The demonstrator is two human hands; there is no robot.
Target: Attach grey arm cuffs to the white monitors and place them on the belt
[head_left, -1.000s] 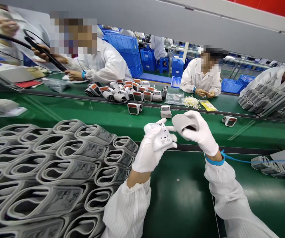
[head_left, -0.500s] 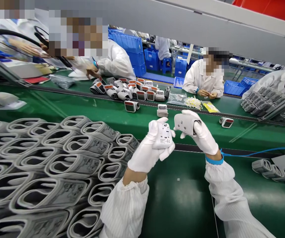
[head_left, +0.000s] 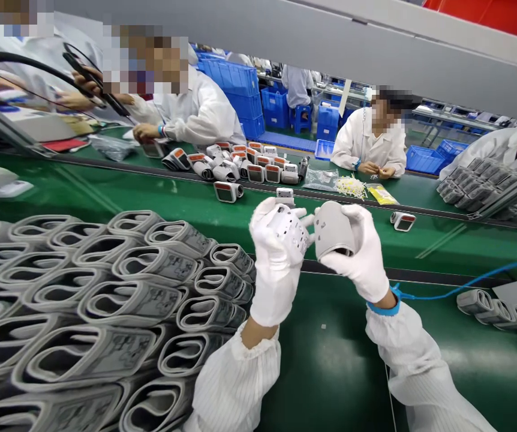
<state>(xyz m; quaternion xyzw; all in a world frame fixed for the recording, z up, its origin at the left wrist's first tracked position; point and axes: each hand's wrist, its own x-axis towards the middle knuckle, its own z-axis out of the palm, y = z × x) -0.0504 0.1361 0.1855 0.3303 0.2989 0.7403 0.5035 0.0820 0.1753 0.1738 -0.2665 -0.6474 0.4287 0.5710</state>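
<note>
White gloves cover both of my hands. My left hand is closed round a white blood pressure monitor unit, its back with small openings and print turned up toward me. In my right hand is a rolled grey cuff, gripped at its right side, with small holes in its outer face. Unit and cuff are held close side by side above the near edge of the green belt; whether they touch I cannot tell. Just behind my left hand, a finished monitor lies on the belt, partly hidden.
Many rolled grey cuffs are stacked at the left. More monitors lie on the green belt, one farther right. Three cuffs rest by a white box at the right. Co-workers sit across the belt. A blue wrist cord runs right.
My hands have brought the unit and cuff nearer each other and tilted them. The cuff now stands more upright. Monitors on the belt have shifted left. A co-worker's hand at the left has moved.
</note>
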